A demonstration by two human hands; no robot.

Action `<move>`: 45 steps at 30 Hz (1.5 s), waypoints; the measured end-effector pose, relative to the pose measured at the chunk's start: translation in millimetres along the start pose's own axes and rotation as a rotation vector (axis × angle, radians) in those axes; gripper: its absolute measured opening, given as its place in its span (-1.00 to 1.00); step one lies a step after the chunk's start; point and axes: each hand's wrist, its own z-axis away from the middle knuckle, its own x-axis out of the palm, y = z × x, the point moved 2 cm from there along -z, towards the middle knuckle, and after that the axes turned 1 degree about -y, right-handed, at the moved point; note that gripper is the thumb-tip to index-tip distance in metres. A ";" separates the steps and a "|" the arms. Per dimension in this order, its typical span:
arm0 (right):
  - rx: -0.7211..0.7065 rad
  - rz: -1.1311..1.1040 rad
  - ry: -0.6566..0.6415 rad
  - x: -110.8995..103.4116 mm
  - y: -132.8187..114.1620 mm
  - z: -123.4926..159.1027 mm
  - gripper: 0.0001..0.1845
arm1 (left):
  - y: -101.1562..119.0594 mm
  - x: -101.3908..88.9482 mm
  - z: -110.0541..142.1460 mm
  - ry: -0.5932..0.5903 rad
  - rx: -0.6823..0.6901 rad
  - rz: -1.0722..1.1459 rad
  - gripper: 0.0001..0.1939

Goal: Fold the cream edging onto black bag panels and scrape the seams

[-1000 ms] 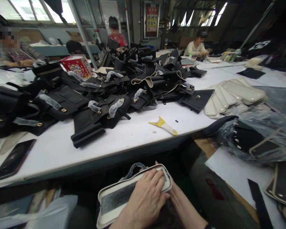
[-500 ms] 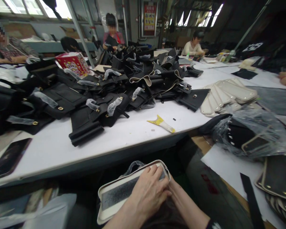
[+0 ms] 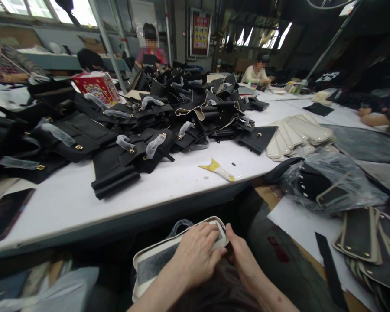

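On my lap lies a bag [image 3: 156, 266], its cream panel facing up, edged with raised cream piping and bearing a dark grey strip down the middle. My left hand [image 3: 198, 251] lies over the right part of this panel, fingers curled onto it near the far end and thumb at the near edge. At the panel's right corner, my right hand [image 3: 242, 255] holds the edge with its thumb up against the rim; its other fingers are mostly hidden. A clear plastic-wrapped loop [image 3: 181, 226] sticks out behind the bag.
Black bags [image 3: 126, 156] with plastic-wrapped parts are heaped across the white table [image 3: 169, 190]. A yellow-and-white tool [image 3: 217, 169] lies near its edge, a phone [image 3: 9, 214] at left. Cream panels [image 3: 299, 134], a plastic-covered bundle [image 3: 331, 180] and dark panels [image 3: 360, 236] are at right. Several people sit beyond.
My right hand has come out from beneath the left, with its thumb now showing at the bag's right corner. My left hand has slid slightly left along the panel.
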 end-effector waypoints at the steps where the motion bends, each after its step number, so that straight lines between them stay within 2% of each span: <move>1: -0.081 0.134 -0.022 -2.9 -6.0 2.1 -0.45 | 0.2 -1.4 -1.7 -0.007 0.011 -0.011 -0.78; 4: -0.204 0.477 -0.029 -9.7 -18.5 2.4 -0.58 | -0.1 -3.3 -4.1 -0.019 0.016 -0.031 -0.79; 9: -0.253 0.921 0.068 -13.1 -23.7 -2.9 -0.55 | -2.1 -2.4 -2.7 -0.037 0.007 -0.038 -0.77; 15: -0.358 1.047 0.091 -12.4 -22.7 -12.2 -0.59 | -5.0 -0.6 -0.6 -0.005 0.022 -0.015 -0.70; 19: -0.418 1.181 0.076 -8.0 -29.0 -12.6 -0.61 | -5.7 -1.1 -1.2 0.010 0.040 -0.020 -0.75; 23: -0.445 1.140 0.107 -5.8 -31.0 -7.1 -0.60 | -8.1 -9.2 -6.1 -0.031 0.070 -0.045 -0.81; 26: -0.442 1.051 0.144 -4.4 -29.7 -2.0 -0.60 | -14.0 -18.1 -12.7 -0.090 0.005 -0.072 -0.85; 29: -0.433 0.999 0.162 -1.1 -28.8 2.9 -0.61 | -19.1 -25.9 -21.1 -0.129 -0.022 -0.080 -0.72; 32: -0.424 1.010 0.181 2.2 -28.8 6.2 -0.60 | -22.8 -31.5 -31.5 -0.099 0.003 -0.090 -0.65; 37: -0.423 1.017 0.223 4.9 -32.6 5.4 -0.54 | -29.5 -30.3 -55.5 -0.163 0.032 -0.145 -0.61; 45: -0.355 0.812 0.187 1.0 -42.5 -0.1 -0.42 | -34.3 -26.3 -91.0 -0.311 0.031 -0.164 -0.71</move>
